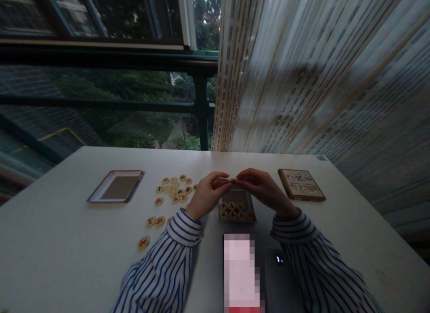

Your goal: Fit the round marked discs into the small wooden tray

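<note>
Between the fingertips of my left hand point(210, 192) and my right hand point(264, 187) is a round Chinese chess piece point(233, 182) with a dark mark. Both hands pinch it, just above the far end of a small open box point(254, 210). Inside the box, round pieces point(232, 206) with dark characters lie in two rows at the near end. Left of my left hand, several loose pieces point(174, 187) with red or dark characters are scattered on the table. A few red-marked pieces point(155, 221) lie closer to me, partly hidden by my left sleeve.
An open shallow box lid or tray point(116, 187) lies at the left of the white table point(67, 232). A flat printed box point(301, 184) sits at the right. Near me are a phone with a blurred screen point(238, 268) and a dark device point(280, 281). Behind are a window and curtain point(268, 80).
</note>
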`<state>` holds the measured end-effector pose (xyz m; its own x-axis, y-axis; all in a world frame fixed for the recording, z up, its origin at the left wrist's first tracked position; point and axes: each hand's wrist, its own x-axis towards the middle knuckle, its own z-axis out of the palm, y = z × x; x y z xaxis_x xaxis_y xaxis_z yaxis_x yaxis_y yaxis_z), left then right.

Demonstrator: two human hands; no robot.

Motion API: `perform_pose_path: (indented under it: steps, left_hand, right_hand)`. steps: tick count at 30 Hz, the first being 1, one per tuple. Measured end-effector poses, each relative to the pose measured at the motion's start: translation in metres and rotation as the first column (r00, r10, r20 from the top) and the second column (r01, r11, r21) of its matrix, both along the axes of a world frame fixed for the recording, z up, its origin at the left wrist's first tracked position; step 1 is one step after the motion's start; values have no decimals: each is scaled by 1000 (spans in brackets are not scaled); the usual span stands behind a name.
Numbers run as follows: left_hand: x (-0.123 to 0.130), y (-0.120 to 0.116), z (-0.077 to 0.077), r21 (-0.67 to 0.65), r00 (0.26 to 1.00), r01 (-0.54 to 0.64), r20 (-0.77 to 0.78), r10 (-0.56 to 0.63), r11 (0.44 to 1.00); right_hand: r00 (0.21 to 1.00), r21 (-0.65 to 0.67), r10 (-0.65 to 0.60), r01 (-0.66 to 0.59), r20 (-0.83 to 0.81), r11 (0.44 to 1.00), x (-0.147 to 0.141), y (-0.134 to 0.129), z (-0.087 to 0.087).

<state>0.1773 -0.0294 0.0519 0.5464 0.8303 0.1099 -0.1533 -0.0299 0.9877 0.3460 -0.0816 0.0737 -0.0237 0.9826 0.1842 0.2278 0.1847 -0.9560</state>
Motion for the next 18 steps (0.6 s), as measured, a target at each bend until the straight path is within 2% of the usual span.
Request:
perform_pose_path:
  steps: [3, 10, 18]
  left_hand:
    - [0, 2, 1, 13, 999, -50, -12, 51, 999]
    - [-2, 0, 6, 76, 993, -73, -90, 80, 994]
    - [-2, -3, 11, 107, 989, -67, -128, 80, 992]
  right_hand:
    - [1000, 8, 11, -11, 16, 1000, 0, 0, -1]
    - [996, 5, 83, -83, -33, 997, 3, 1, -6]
    - [998, 20, 55, -54, -16, 998, -1, 0, -2]
